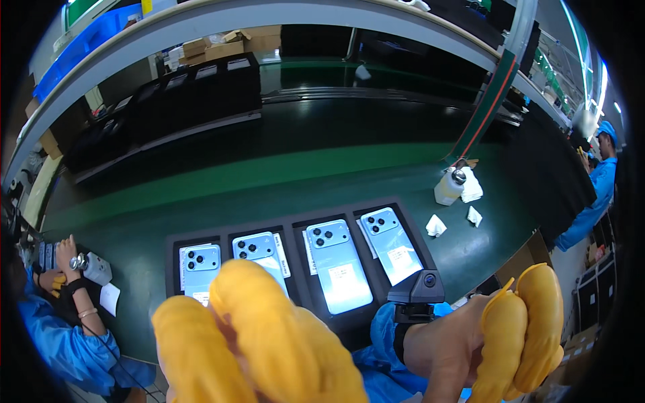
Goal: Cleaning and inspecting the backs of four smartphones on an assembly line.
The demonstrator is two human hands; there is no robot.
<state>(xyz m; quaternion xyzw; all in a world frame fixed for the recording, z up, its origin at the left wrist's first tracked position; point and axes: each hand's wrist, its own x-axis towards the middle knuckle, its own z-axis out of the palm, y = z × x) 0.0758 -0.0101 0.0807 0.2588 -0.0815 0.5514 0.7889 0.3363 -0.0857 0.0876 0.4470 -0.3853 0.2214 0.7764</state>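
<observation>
Both hands were raised close to the camera, well above the green conveyor belt (282, 181). The left hand (248, 336), its fingers capped in yellow rubber finger cots, filled the lower middle of the view, fingers bunched side by side and gripping nothing. The right hand (504, 342), wearing the same yellow cots, hung at the lower right, its fingertips pressed together and empty too. On the right wrist sat a small black camera unit (416, 292), strapped over a blue sleeve.

Just beyond the fingers lay a long black tray (295, 225) on the belt, with four light-blue smartphones (336, 258) in a row, backs up, each in its own slot. The left hand's fingertips overlapped the two left phones in view; contact could not be told.

Further right, a white dispenser bottle (449, 188) stood beside crumpled white wipes (437, 225). At far left, another worker's hand (66, 252) rested by a second bottle (94, 267).
</observation>
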